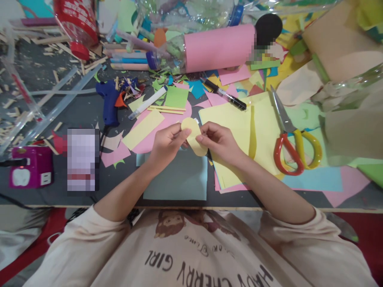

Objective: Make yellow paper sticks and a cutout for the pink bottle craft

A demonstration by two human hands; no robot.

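Between my two hands is a small pale yellow paper piece (196, 137) with rounded ends, held above a light blue sheet (176, 181). My left hand (170, 143) pinches its left edge between thumb and fingers. On its right edge, the thumb and curled fingers of my right hand (218, 139) are closed. Part of the fingertips lies hidden behind the paper. Yellow sheets (233, 139) lie stacked under and beside my right forearm. Left of my left hand, a yellow strip (143, 129) rests on pink paper (176, 119).
Red-and-yellow-handled scissors (289, 139) lie at the right. A blue glue gun (109, 101), a white pen (148, 103) and a black marker (226, 95) lie farther back. Behind stands clutter around a pink-wrapped bottle (220, 48). A purple box (31, 167) sits at the left.
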